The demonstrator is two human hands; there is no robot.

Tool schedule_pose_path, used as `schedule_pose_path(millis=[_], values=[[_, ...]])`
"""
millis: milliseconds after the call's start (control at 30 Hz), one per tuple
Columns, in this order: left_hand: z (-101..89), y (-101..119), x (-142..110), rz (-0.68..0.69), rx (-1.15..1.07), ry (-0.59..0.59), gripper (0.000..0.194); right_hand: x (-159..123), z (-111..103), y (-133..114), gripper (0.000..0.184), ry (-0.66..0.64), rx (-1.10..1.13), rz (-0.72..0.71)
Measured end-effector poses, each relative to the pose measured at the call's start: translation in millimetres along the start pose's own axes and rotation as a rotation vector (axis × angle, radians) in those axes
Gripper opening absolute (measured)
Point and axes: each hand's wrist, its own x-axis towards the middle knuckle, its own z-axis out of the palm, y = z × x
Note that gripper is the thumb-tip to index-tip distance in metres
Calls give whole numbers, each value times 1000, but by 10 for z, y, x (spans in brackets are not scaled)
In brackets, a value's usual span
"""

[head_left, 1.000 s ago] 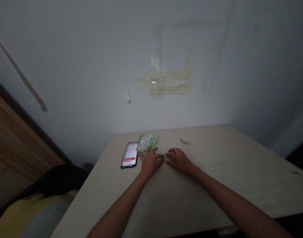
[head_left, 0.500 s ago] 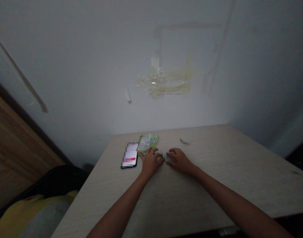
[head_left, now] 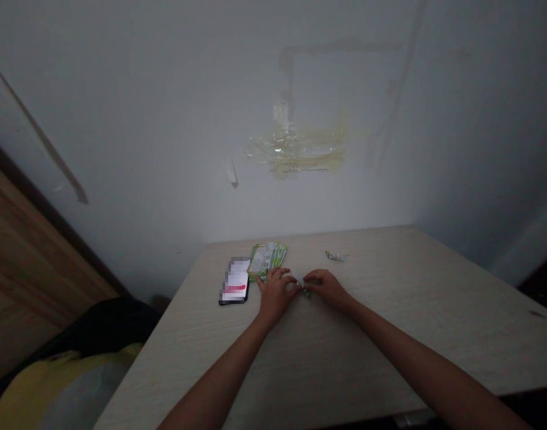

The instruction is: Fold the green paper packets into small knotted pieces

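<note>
at the far left, a brown wooden panel [head_left: 22,263] leans across the corner of the view against the grey wall [head_left: 166,89]. below it lies a heap of black fabric [head_left: 107,322], with a yellow and grey cloth [head_left: 54,382] in front, beside the table. on the pale wood-grain tabletop [head_left: 412,310], a smartphone [head_left: 236,280] lies face up, its screen lit with a pink-red bar, part of it masked by blocks. at the phone's right edge sits a loose stack of flat green-and-white printed pieces [head_left: 267,258], slightly fanned. next comes the left hand [head_left: 276,297], palm down, its outer fingers spread at the near edge of the stack; whether they touch it i cannot tell. its thumb and index finger pinch a small crumpled green-and-white strip [head_left: 301,281], which is low over the tabletop between the two hands, right of the stack. the right hand [head_left: 326,288] grasps the same strip from the other side, thumb and index finger together, the remaining fingers curled in. above, clear yellowed tape [head_left: 300,149] sticks to the wall. farther right and behind the right hand, a second twisted piece [head_left: 337,257] lies apart on the tabletop.
</note>
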Motion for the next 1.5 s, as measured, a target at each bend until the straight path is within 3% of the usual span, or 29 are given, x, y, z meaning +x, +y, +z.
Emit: schedule_pose_path(millis=[200,333,567,900,1267,1500], values=[[-18,37,-13,-26,-14,-9,9,-15,-27,-119,19,-44,199,166],[25,53,-27,-45,-81,29,9,-11,-17,-128,18,40,228,196],[90,49,-22,-55,-196,57,9,-15,-32,-135,21,62,217,141],[-25,105,-13,-144,-230,133,6,-59,-24,-229,19,67,262,164],[54,51,-6,-140,-245,113,6,-57,-17,-186,20,34,172,100],[67,7,29,-108,-321,136,6,-51,-50,-258,26,-18,225,70]])
